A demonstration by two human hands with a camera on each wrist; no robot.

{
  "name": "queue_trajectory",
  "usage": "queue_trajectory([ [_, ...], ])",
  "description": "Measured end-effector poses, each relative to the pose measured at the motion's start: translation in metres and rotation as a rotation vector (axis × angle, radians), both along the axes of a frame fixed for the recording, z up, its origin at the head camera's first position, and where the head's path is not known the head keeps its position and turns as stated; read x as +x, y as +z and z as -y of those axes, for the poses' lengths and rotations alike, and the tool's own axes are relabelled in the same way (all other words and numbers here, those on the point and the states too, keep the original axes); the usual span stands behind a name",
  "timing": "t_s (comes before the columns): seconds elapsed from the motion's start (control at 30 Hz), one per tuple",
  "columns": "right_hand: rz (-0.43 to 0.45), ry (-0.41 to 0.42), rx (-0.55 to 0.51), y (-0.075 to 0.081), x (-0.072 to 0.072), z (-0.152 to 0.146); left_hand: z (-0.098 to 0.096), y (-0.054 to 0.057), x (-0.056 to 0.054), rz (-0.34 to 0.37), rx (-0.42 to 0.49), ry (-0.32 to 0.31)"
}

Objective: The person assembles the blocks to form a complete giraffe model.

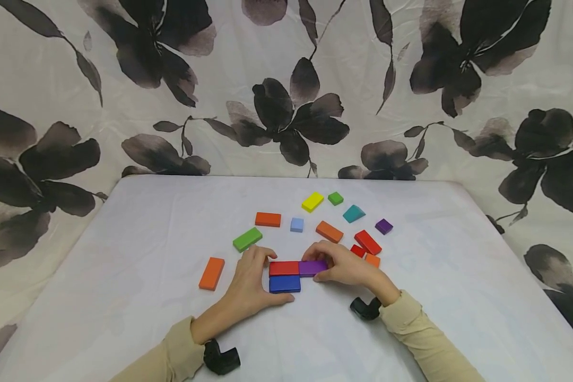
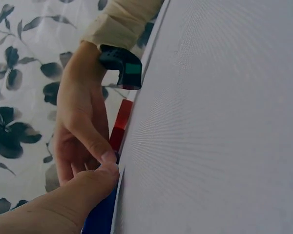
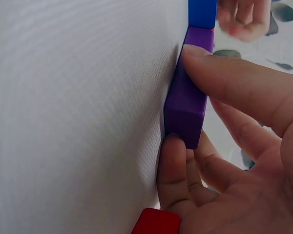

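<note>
Dark-flowered cloth [image 1: 291,53] backs the white table [image 1: 148,228]. Angled inward, the left hand [image 1: 250,285], its grip spread wide, brackets a red block [image 1: 284,268] and a blue block [image 1: 285,284]; opposite, the right hand [image 1: 347,267] pinches a purple block [image 1: 310,269] against the red block's end.

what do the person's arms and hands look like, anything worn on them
Both the left hand and the right hand are bare, without gloves. The arms wear long, light tan sleeves. By each wrist sits a small black angled device: left, right; the left wrist view shows a greenish patch on the right one.
</note>
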State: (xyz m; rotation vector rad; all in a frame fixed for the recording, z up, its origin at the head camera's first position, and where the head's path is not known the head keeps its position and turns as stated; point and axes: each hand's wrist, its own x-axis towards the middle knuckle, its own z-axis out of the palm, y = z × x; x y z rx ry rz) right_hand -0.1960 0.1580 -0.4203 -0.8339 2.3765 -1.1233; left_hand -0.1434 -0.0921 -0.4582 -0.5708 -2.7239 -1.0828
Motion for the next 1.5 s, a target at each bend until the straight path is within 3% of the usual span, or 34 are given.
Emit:
queue_trajectory([
  [0.23,-0.002,0.005,0.002,-0.002,-0.001,0.000,0.002,0.000,-0.014,0.123,-0.022,-0.145],
  [0.43,-0.008,0.004,0.000,-0.002,0.000,-0.001,0.004,-0.003,-0.018,0.094,-0.015,-0.206],
  [1.5,-0.015,0.008,-0.004,0.000,0.000,-0.002,0.004,0.003,-0.015,0.101,-0.010,-0.196],
])
